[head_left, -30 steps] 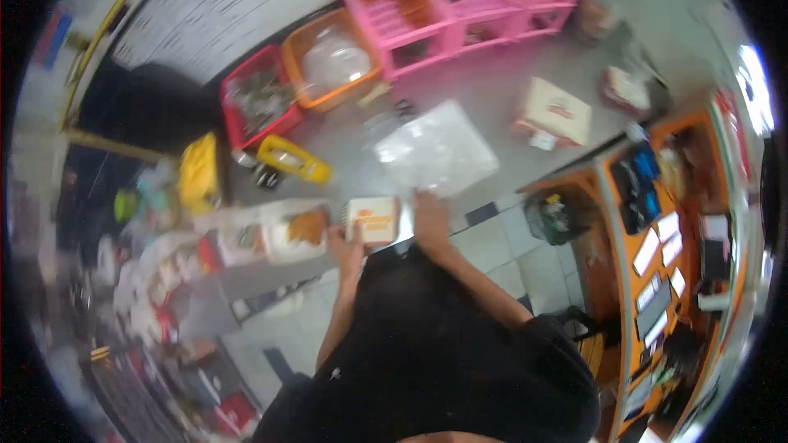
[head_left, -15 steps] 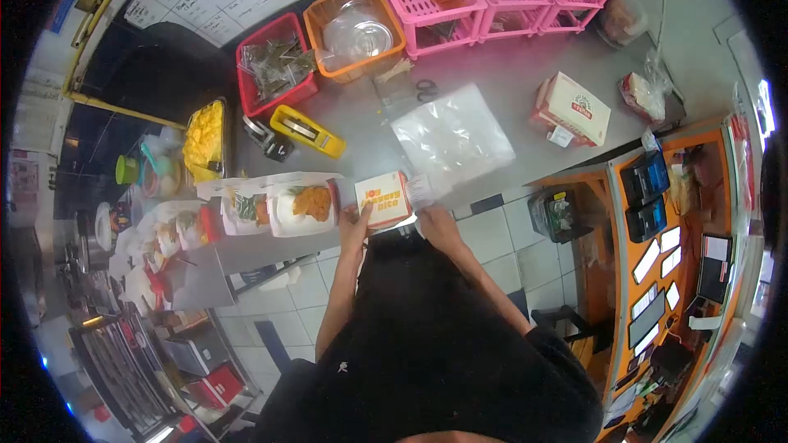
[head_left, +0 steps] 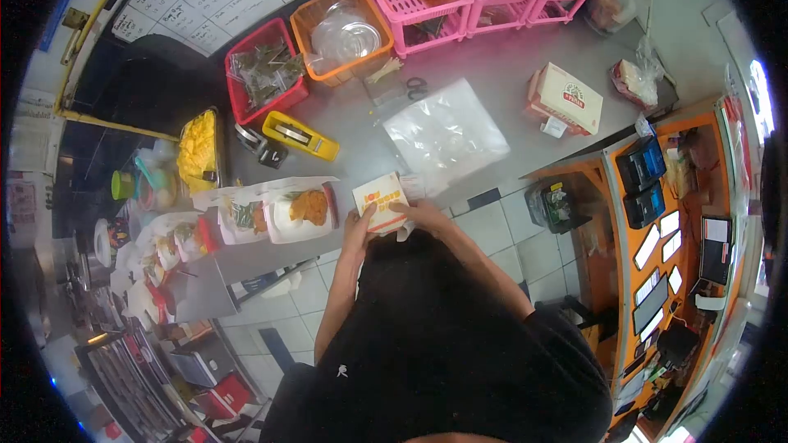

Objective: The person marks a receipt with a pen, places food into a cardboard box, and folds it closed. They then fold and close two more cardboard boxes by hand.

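A closed white and orange food box point(head_left: 379, 201) with yellow and orange lettering is held at the counter's front edge, close to my body. My left hand point(head_left: 355, 231) grips its left front side, thumb on the lid. On the opposite side, my right hand point(head_left: 424, 216) grips the right front corner, its thumb also over the lid. A pale paper slip point(head_left: 414, 186) shows just behind the right hand, partly hidden. To the left stands an open box with fried chicken point(head_left: 309, 207), and beside it another open box with greens and chicken point(head_left: 248, 215).
Clear plastic bags point(head_left: 447, 135) lie behind the held box. A yellow tape dispenser point(head_left: 300, 136), red basket point(head_left: 264, 70), orange basket point(head_left: 343, 33) and pink racks point(head_left: 419, 0) stand along the back. A closed box point(head_left: 566, 98) sits to the right.
My right hand has moved from the paper slip onto the box's front right corner. The box has turned slightly and is now gripped from both sides. The whole view has shifted a little.
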A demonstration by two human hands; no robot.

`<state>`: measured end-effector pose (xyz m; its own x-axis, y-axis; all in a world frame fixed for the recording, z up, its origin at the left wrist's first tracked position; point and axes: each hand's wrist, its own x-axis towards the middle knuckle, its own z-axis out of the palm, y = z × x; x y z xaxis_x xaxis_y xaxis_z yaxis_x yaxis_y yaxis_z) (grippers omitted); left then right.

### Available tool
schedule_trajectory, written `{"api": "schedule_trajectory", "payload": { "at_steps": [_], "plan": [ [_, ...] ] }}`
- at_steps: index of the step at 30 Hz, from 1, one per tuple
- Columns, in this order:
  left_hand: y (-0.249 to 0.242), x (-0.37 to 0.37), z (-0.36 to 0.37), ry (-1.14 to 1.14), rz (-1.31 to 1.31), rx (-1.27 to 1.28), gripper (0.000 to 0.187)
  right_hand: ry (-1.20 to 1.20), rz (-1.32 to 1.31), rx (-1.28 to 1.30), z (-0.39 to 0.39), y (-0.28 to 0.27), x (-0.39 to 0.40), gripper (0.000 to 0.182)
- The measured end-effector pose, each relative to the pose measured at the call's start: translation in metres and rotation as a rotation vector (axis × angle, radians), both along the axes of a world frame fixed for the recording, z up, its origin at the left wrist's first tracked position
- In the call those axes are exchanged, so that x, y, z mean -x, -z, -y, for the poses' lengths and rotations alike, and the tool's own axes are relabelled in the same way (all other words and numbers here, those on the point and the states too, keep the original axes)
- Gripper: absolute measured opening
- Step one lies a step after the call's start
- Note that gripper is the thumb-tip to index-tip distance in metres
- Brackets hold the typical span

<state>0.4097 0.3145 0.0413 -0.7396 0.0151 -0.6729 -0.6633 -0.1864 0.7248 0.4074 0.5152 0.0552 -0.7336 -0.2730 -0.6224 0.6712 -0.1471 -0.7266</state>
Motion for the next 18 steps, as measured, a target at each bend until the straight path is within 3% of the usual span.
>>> {"api": "schedule_trajectory", "payload": {
  "at_steps": [2, 3, 4, 7, 9, 10, 12, 14, 16, 17, 18],
  "plan": [
    [0.003, 0.000, 0.004, -0.029, -0.016, 0.002, 0.076, 0.049, 0.018, 0.074, 0.002, 0.017, -0.003, 0.057],
    [0.003, 0.000, 0.007, 0.076, 0.012, 0.155, 0.075, 0.106, 0.035, 0.152, 0.004, 0.028, -0.004, 0.058],
    [-0.001, 0.001, 0.007, 0.180, 0.043, 0.308, 0.075, 0.099, 0.034, 0.152, 0.005, 0.028, -0.006, 0.058],
    [-0.017, -0.006, 0.010, 0.197, 0.089, 0.331, 0.074, 0.104, -0.098, 0.030, 0.006, 0.036, -0.012, 0.048],
    [-0.010, -0.012, 0.013, 0.183, 0.100, 0.285, 0.075, -0.173, -0.151, -0.365, 0.006, 0.053, -0.013, 0.060],
    [-0.008, -0.014, 0.014, 0.176, 0.107, 0.238, 0.077, -0.176, -0.152, -0.363, 0.007, 0.050, -0.013, 0.060],
    [-0.004, -0.018, 0.014, 0.158, 0.100, 0.231, 0.078, -0.337, -0.149, -0.710, 0.009, 0.043, -0.018, 0.056],
    [-0.001, -0.020, 0.011, 0.146, 0.087, 0.225, 0.079, -0.369, -0.089, -0.689, 0.012, 0.035, -0.022, 0.059],
    [-0.002, -0.023, 0.005, 0.073, 0.069, 0.107, 0.079, -0.113, -0.042, -0.054, 0.018, 0.033, -0.030, 0.057],
    [-0.005, -0.023, 0.001, 0.073, 0.070, 0.108, 0.079, -0.011, -0.016, 0.117, 0.022, 0.044, -0.032, 0.056],
    [-0.008, -0.025, -0.002, 0.092, 0.083, 0.103, 0.081, -0.012, -0.012, 0.118, 0.022, 0.053, -0.031, 0.056]
  ]
}}
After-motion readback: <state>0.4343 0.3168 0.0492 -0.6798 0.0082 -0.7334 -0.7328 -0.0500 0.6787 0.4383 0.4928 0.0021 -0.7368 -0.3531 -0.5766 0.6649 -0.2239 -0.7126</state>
